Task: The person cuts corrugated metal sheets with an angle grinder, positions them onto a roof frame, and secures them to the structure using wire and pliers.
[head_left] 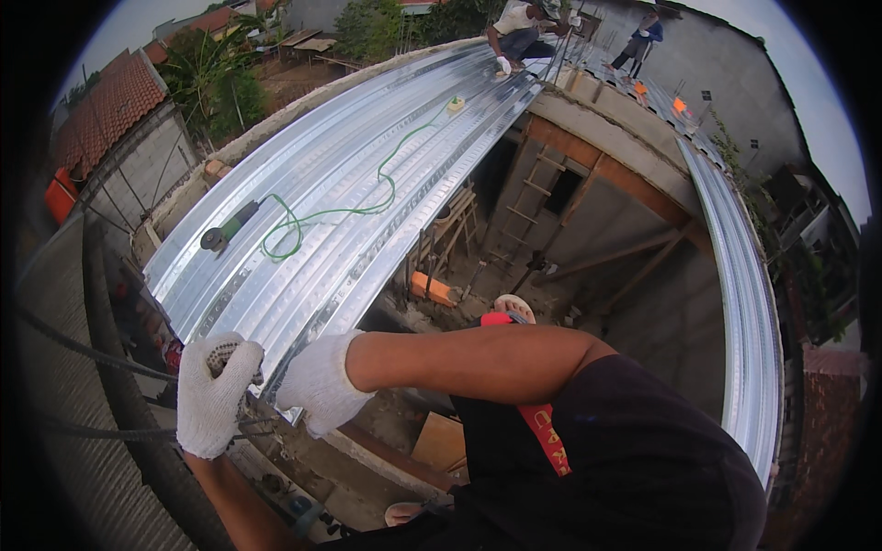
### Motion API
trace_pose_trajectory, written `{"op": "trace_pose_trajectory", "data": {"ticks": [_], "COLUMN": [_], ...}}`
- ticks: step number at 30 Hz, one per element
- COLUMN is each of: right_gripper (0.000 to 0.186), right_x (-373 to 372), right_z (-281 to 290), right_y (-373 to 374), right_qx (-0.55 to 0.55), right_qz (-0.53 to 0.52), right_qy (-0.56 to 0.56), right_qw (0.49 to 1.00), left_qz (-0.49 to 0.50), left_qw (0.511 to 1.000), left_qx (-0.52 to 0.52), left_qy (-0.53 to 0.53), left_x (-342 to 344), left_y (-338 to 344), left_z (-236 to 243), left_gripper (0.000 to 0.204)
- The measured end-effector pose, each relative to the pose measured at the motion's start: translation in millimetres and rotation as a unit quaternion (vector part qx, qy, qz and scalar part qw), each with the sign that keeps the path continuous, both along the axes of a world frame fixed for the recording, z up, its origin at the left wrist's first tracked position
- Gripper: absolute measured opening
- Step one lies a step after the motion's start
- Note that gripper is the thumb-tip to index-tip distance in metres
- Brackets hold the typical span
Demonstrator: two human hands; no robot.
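Both my hands wear white knit gloves and meet at the near end of ribbed, silvery metal decking sheets (303,275). My left hand (217,397) is curled beside the sheet's end, its dotted palm side partly showing; what its fingers close on is hidden. Across the corner next to it lies my right hand (322,381), knuckles up, with its fingers bent down around the sheet's edge. Farther up the decking rests a green and black angle grinder (230,227). Its green cord (393,174) loops over the ribs to a pale plug or socket (455,105).
An open drop into a room lies right of the decking, with a wooden ladder (525,207) and orange bricks (434,289) below. Rebar rods (101,360) jut out at left. One co-worker (524,41) crouches at the far end; another (640,41) stands beyond. More decking (742,303) runs along the right.
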State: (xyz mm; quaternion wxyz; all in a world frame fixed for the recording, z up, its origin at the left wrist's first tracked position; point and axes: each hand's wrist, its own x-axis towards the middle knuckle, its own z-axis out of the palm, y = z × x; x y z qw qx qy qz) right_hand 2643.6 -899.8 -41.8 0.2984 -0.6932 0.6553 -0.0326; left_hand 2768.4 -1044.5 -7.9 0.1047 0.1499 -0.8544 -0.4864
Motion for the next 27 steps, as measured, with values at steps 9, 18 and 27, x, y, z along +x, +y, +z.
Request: {"op": "trace_pose_trajectory", "data": {"ticks": [9, 18, 27], "right_gripper": [0.050, 0.048, 0.047], "right_x": [-1, 0, 1], "right_z": [-12, -12, -17], "right_y": [-3, -3, -6], "right_qx": [-0.021, -0.026, -0.026], "right_qz": [0.000, -0.005, 0.002], "right_qy": [-0.003, 0.000, 0.006], "right_qw": [1.000, 1.000, 1.000], "left_qz": [-0.005, 0.001, -0.006], "left_qw": [1.000, 1.000, 1.000], "left_qx": [-0.009, 0.003, -0.004], "left_qy": [0.028, -0.002, 0.003], "left_x": [-1, 0, 0], "left_y": [-3, 0, -2], "left_z": [-9, -1, -1], "left_gripper": [0.037, 0.036, 0.038]}}
